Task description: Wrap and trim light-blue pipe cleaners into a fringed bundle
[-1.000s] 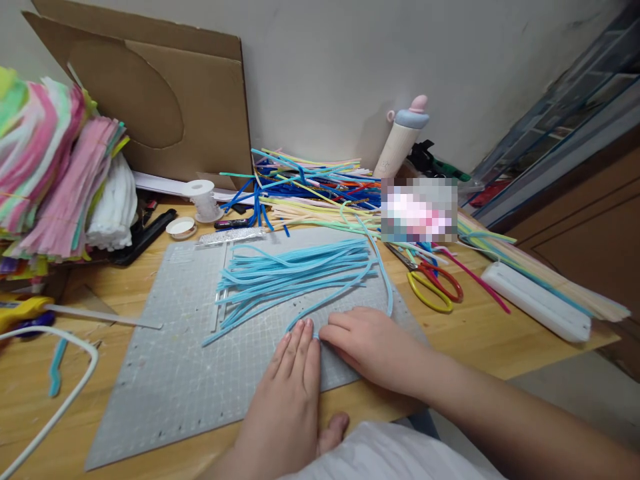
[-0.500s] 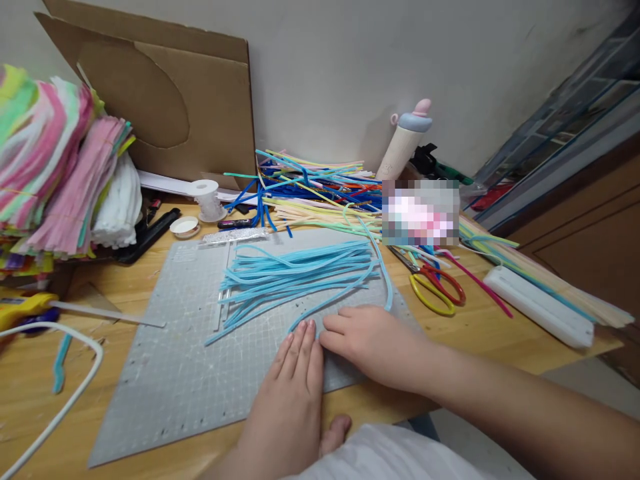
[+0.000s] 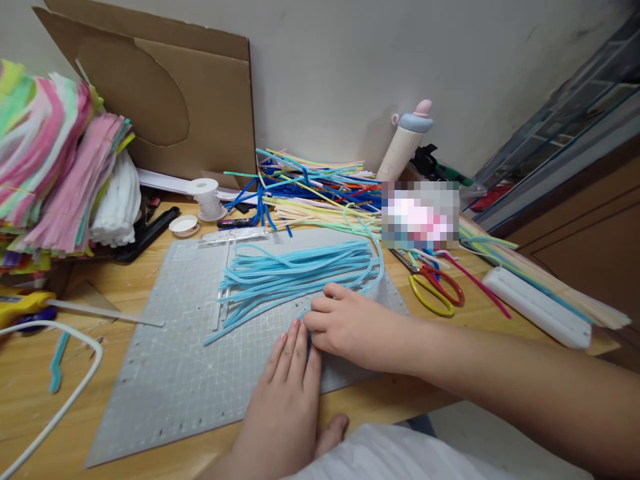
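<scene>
My left hand [image 3: 285, 393] lies flat on the grey cutting mat [image 3: 165, 380], fingers stretched forward and together, its thumb hidden. A light blue pipe cleaner [image 3: 381, 257] arcs round the right side of the pile and runs to my hands. My right hand [image 3: 357, 328] is closed around part of it, just beside the left fingertips; the strand under the fingers is mostly hidden. Beyond both hands, a loose pile of light blue pipe cleaners [image 3: 300, 267] rests across the mat.
Scissors [image 3: 435, 287] with red and yellow handles lie right of the mat, near a white power strip [image 3: 537, 307]. A glue gun [image 3: 25, 307] is at left. Behind are bundled pipe cleaners [image 3: 75, 173], a ribbon spool [image 3: 206, 200], cardboard [image 3: 215, 100] and a bottle [image 3: 400, 150].
My right hand has shifted left and slightly away from me, now against the left fingertips. The pipe cleaner's loop at right has drawn in toward the pile. My left hand stays nearly still.
</scene>
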`<state>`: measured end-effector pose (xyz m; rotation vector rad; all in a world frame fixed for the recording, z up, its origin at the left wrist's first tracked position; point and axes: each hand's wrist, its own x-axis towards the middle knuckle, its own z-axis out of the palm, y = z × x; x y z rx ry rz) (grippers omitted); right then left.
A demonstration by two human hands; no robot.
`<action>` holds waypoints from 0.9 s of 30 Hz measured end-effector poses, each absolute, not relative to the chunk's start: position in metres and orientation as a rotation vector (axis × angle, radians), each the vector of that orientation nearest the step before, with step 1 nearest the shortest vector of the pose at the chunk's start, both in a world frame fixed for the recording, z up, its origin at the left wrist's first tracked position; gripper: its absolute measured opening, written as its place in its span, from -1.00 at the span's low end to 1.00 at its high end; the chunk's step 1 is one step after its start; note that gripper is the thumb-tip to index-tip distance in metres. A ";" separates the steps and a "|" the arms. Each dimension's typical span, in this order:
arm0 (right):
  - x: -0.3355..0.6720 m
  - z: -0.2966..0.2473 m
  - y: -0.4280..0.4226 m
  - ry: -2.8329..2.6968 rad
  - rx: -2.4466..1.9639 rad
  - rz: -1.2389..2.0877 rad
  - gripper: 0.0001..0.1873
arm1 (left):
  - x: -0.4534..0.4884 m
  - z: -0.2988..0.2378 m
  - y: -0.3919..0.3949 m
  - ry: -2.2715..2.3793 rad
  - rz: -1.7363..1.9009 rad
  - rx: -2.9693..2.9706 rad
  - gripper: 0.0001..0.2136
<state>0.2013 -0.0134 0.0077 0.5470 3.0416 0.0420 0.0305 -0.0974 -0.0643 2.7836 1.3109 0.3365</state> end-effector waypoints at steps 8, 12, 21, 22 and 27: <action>0.194 0.011 -0.013 3.025 0.467 0.088 -0.89 | 0.032 -0.065 -0.100 1.393 0.455 2.749 -0.30; 0.189 0.008 -0.013 3.026 0.404 0.119 -0.91 | 0.033 -0.065 -0.101 1.408 0.484 2.743 -0.29; 0.225 0.000 -0.030 3.474 0.623 0.248 -0.80 | 0.030 -0.068 -0.100 1.362 0.462 2.776 -0.22; 0.232 -0.004 -0.032 3.619 0.774 0.236 -0.80 | 0.029 -0.068 -0.099 1.345 0.457 2.784 -0.23; 0.247 -0.030 -0.028 3.298 1.816 -0.170 -0.80 | 0.027 -0.067 -0.099 1.321 0.390 2.725 -0.25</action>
